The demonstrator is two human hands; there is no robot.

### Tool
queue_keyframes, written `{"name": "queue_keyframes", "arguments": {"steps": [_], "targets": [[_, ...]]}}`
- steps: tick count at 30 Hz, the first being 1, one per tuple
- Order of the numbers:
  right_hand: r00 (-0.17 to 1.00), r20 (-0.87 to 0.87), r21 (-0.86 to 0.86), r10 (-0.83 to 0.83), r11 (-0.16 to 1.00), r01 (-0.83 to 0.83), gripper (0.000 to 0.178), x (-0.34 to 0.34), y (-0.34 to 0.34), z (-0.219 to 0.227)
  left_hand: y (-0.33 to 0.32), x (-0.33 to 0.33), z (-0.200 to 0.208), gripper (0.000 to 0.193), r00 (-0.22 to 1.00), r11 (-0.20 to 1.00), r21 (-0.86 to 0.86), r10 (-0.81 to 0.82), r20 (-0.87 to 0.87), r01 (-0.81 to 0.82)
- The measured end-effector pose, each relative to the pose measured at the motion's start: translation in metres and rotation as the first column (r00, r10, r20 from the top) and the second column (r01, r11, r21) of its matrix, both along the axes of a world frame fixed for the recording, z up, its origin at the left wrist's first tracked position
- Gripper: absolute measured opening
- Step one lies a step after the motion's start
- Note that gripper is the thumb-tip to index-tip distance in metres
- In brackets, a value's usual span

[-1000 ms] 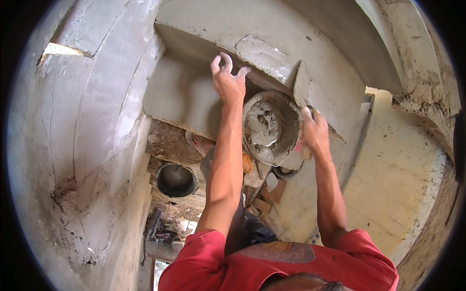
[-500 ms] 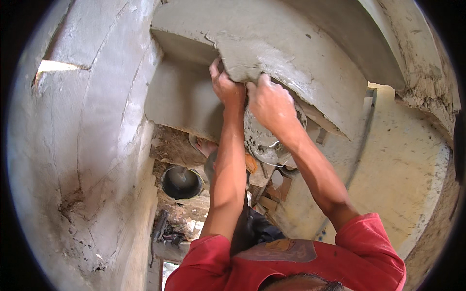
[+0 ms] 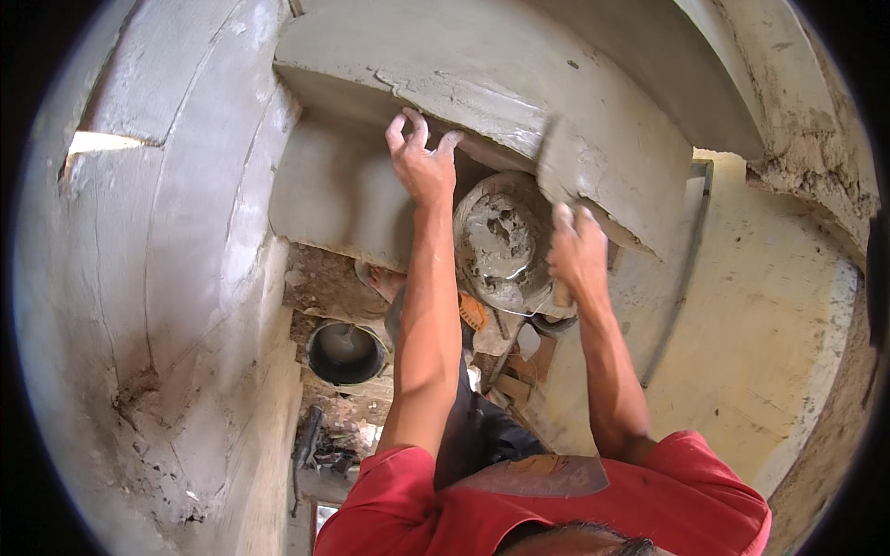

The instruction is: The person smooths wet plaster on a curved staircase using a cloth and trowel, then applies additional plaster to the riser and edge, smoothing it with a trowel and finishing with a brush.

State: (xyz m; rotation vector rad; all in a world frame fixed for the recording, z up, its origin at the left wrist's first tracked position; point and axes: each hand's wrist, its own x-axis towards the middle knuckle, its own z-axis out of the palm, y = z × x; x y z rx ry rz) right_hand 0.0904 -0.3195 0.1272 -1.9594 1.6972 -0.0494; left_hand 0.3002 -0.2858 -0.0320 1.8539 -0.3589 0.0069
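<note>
My left hand (image 3: 424, 159) is at the front edge of an upper ledge of wet grey mortar (image 3: 445, 56), fingers apart and a little curled, with nothing in them. Whether its fingertips touch the edge I cannot tell. My right hand (image 3: 578, 250) is closed round the wooden handle of a trowel (image 3: 562, 162). Its blade, smeared by motion, is over the front part of the ledge's plastered face. Between my forearms sits a bucket (image 3: 471, 281) of wet mortar, below the ledge.
A lower grey plastered face (image 3: 324, 190) lies under the ledge. To the left rises a smooth curved grey wall (image 3: 199, 232). Down below stands a black bucket (image 3: 320, 371) with grey content. An orange object (image 3: 473, 312) is beside the mortar bucket, and a yellowish board-like surface (image 3: 742, 324) spreads to the right.
My right hand has moved right and down, away from the left one, and the trowel now shows in it. My left hand's fingers have spread at the ledge's edge. The mortar bucket is uncovered.
</note>
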Motion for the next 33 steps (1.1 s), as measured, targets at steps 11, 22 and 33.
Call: {"name": "queue_keyframes", "arguments": {"steps": [11,22,33], "targets": [[0.831,-0.005,-0.094,0.556,0.827,-0.554,0.036,0.155,0.035,0.023,0.003,0.003,-0.02,0.059,0.999,0.931,-0.365,-0.004,-0.044,-0.012],[0.976,-0.198,-0.136,-0.096,0.988,0.07,0.048,-0.096,-0.031,0.009,0.001,0.001,0.012,0.067,1.0,1.0,0.013,0.003,0.029,-0.003],[0.9,0.248,0.106,0.357,0.914,-0.392,0.044,0.135,0.023,0.024,0.001,-0.004,-0.003,0.056,0.954,0.829,-0.559,-0.14,-0.265,-0.034]]}}
